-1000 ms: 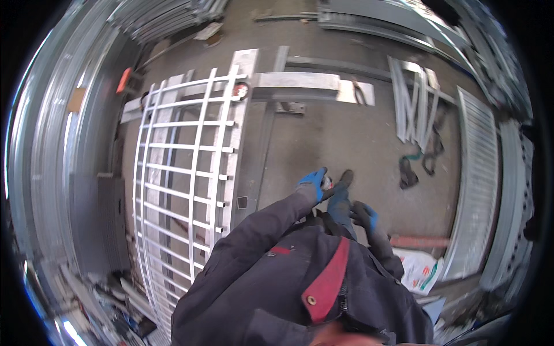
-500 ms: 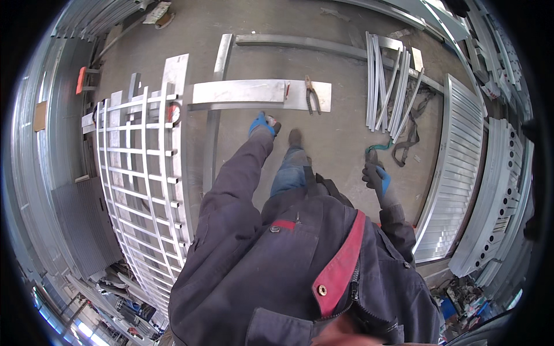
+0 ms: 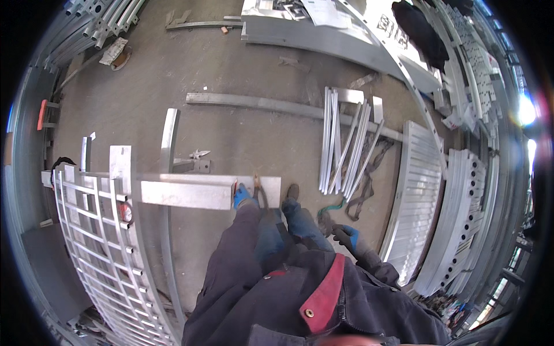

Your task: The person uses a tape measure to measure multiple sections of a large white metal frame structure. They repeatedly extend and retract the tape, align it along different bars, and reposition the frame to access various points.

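Observation:
My left hand [image 3: 244, 196], in a blue and dark glove, is at the right end of the upper metal plate [image 3: 187, 195], close beside a small red stick-like item [image 3: 235, 187]. Its fingers are too small and blurred to read. Pliers [image 3: 257, 187] lie just right of it on the lower plate [image 3: 272, 187], partly hidden by my sleeve. My right hand [image 3: 347, 235], gloved too, hangs low on the right with its fingers curled; what they hold, if anything, I cannot make out. Near it on the floor are a green strap [image 3: 329, 207] and a dark strap [image 3: 359, 206].
At the left stands a welded metal grid [image 3: 104, 230]. Thin metal rods [image 3: 340, 150] rest over a long floor beam [image 3: 254, 102]. A ribbed panel [image 3: 411, 199] and stacked profiles [image 3: 461, 225] line the right side. A workbench with papers [image 3: 323, 12] stands at the far side.
My view has shifted so the floor items appear lower and further left. My left hand has gone from in front of the plates to the upper plate's end. My right hand stays near the straps.

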A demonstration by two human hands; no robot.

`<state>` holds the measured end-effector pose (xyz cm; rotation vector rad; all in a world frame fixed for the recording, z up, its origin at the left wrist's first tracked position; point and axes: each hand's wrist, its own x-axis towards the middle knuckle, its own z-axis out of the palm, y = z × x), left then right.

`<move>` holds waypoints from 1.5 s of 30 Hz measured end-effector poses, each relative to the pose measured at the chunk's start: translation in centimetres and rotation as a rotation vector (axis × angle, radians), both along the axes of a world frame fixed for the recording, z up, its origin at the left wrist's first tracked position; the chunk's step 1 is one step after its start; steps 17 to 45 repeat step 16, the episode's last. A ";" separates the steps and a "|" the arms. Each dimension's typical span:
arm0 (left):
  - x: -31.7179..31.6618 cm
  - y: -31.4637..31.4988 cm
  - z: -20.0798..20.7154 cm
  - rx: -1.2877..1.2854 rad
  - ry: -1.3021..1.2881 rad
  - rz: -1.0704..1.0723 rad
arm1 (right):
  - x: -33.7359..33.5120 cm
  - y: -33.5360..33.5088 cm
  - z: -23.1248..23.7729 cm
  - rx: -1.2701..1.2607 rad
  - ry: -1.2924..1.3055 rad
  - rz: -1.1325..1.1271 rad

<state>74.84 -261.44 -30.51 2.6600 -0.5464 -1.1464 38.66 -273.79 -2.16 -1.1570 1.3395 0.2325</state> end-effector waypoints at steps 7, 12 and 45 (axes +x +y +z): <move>0.7 0.1 -3.7 0.010 -0.115 -0.010 | 8.3 -19.3 -5.3 0.087 -0.035 0.182; -0.7 -1.5 1.0 0.152 -0.182 -0.019 | 23.2 -44.5 -13.9 0.309 -0.655 -0.352; -2.0 -0.2 3.9 0.211 -0.079 0.117 | 36.7 -61.7 -14.9 0.253 -0.584 -0.531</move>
